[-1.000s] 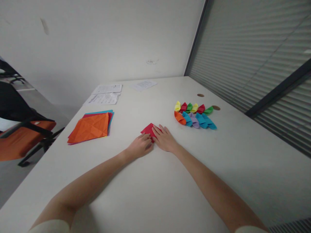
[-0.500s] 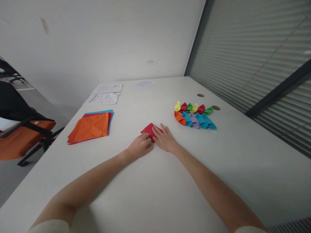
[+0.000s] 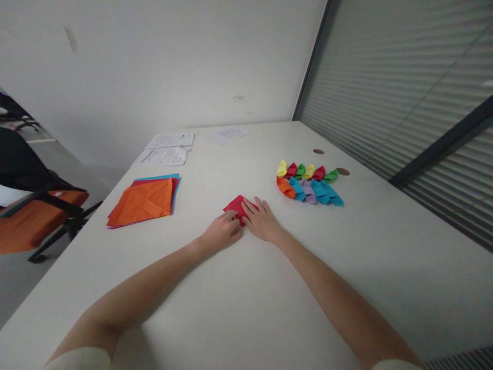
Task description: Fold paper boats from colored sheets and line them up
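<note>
A small folded piece of red paper [image 3: 236, 203] lies on the white table in front of me, its near part covered by my hands. My left hand [image 3: 223, 229] is at its lower left, with curled fingers gripping the near edge. Over the right side of the paper, my right hand [image 3: 262, 220] lies flat with its fingers spread, pressing it down. The fingertips of both hands almost meet at the paper's middle.
To the left is a stack of coloured paper sheets [image 3: 144, 202], orange on top. Several folded paper pieces [image 3: 308, 190] stand in two rows at right. Printed sheets [image 3: 164, 155] lie at the back left. An orange-seated chair [image 3: 42, 216] is beside the table; window blinds [image 3: 404, 87] are at right.
</note>
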Tool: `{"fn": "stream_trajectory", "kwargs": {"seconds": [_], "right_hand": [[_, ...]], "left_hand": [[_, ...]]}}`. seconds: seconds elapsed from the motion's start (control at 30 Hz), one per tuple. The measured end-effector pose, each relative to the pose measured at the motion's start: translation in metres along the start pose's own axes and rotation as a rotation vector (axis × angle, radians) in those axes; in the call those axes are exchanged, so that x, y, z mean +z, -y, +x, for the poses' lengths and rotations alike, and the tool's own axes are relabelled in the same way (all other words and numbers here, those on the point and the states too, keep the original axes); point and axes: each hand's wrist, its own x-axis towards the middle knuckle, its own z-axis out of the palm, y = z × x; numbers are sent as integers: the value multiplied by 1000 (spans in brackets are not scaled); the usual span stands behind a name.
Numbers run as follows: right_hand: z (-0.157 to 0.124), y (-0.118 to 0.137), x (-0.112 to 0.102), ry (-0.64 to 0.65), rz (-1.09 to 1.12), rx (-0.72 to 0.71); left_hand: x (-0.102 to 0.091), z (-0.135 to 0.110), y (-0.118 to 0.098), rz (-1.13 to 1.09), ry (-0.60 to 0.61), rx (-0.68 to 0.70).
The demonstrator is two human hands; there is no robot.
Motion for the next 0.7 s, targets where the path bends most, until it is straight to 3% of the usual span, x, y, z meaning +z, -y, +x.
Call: {"fn": "stream_trajectory", "kwargs": {"seconds": [0.7], "right_hand": [[1, -3, -1, 54, 36, 15]], "left_hand": [[-1, 2, -1, -22, 2, -6]]}}
